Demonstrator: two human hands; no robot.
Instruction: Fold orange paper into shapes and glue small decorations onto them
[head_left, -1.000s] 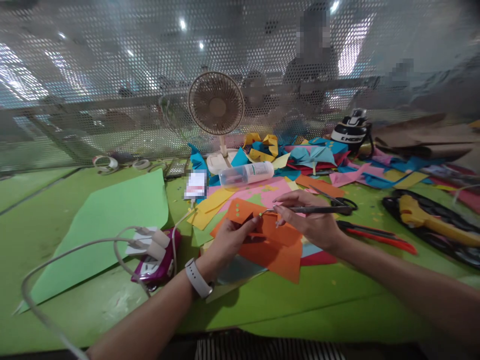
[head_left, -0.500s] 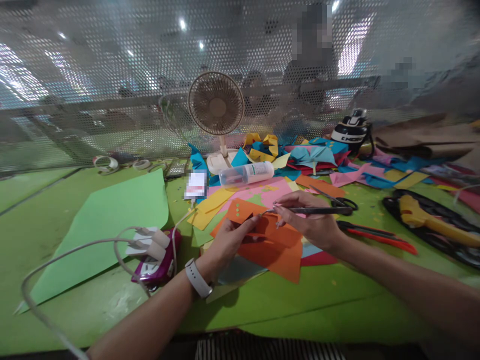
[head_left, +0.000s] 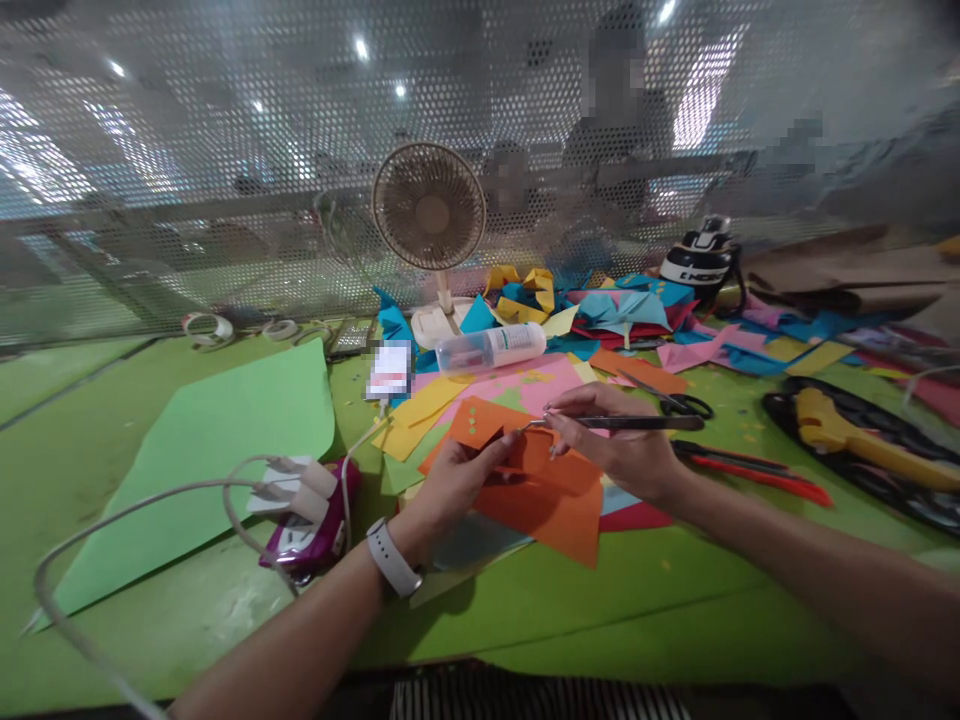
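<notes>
My left hand [head_left: 454,480], with a white watch on its wrist, pinches a folded piece of orange paper [head_left: 555,510] between thumb and fingers. Small pale green diamonds [head_left: 472,415] dot its upper left corner. In my right hand [head_left: 611,440] is a pair of dark tweezers [head_left: 637,423], held like a pen. Their thin silver tip points left, close to my left thumb at the paper; whether anything is in the tip is too small to tell. Other coloured sheets lie under the orange paper.
Scissors [head_left: 686,405] and a red utility knife [head_left: 772,475] lie right of my hands. A purple power strip [head_left: 311,545] with white cables stands left, by a green sheet [head_left: 240,430]. Behind are a fan [head_left: 431,210], a clear bottle [head_left: 517,343] and paper scraps.
Both hands keep nearly the same pose on the paper and tweezers. The whole view has shifted very slightly.
</notes>
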